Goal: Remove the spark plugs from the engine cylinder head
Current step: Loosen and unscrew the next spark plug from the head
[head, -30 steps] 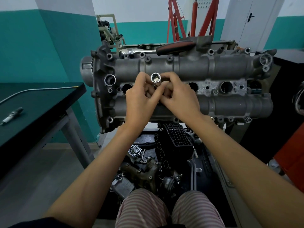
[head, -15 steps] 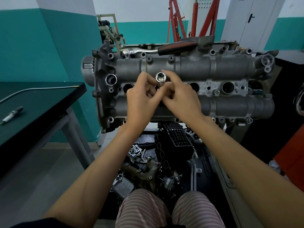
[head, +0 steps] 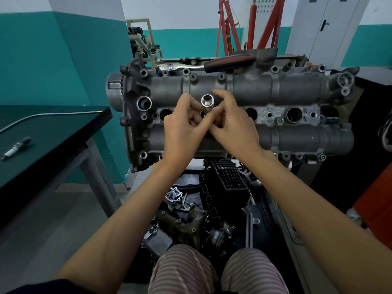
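Ratchet (head: pixel 203 65) atop cylinder head (head: pixel 297 90); spark plug (head: pixel 17 147) on table (head: pixel 63 128).

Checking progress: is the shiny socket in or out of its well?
Partly out: shiny steel socket stands above the grey cylinder head.

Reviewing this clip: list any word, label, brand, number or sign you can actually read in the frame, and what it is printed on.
None can be read.
Spark plug on the green table: a dark band that may carry print, too small and blurred.
Engine cylinder head: only cast ridges, no legible marks.
Socket pinched by the left hand and right hand: bare shiny metal, no stamping visible.
Ratchet: no brand legible.
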